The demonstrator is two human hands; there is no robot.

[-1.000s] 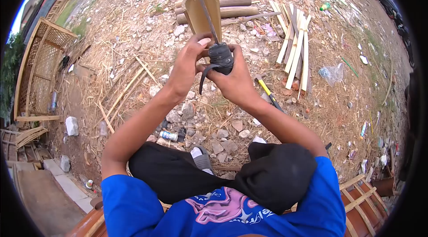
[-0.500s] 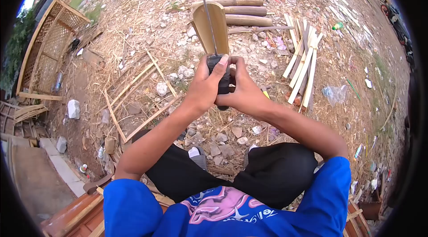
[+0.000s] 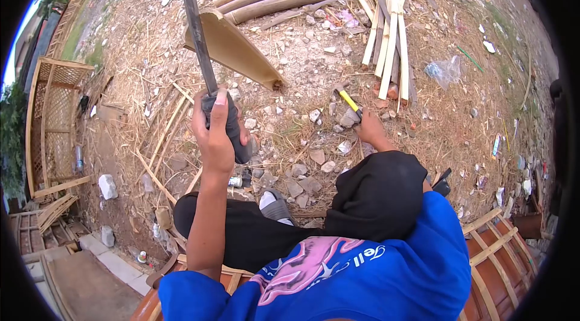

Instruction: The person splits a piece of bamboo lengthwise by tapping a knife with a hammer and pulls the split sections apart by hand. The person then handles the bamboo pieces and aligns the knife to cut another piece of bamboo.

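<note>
My left hand (image 3: 216,131) is wrapped around the black-taped handle of a machete (image 3: 198,34), its thumb along the top. The dark blade points up and away from me. Behind the blade lies a split bamboo piece (image 3: 244,55), hollow side showing; whether the two touch I cannot tell. Low on the right, beside my knee, my right hand (image 3: 373,131) grips a hammer (image 3: 349,101) by its black end. The hammer has a yellow shaft, and its head is over the stony ground.
Several bamboo poles (image 3: 278,1) lie at the back. Pale split strips (image 3: 389,49) are piled to the right. Thin strips (image 3: 163,134) and stones litter the ground at left, near a lattice panel (image 3: 54,121). A plastic bag (image 3: 443,72) lies farther right.
My right hand has left the machete handle and moved down right, onto the hammer. My left hand has shifted left with the machete. The split bamboo now slants the other way. My view has turned.
</note>
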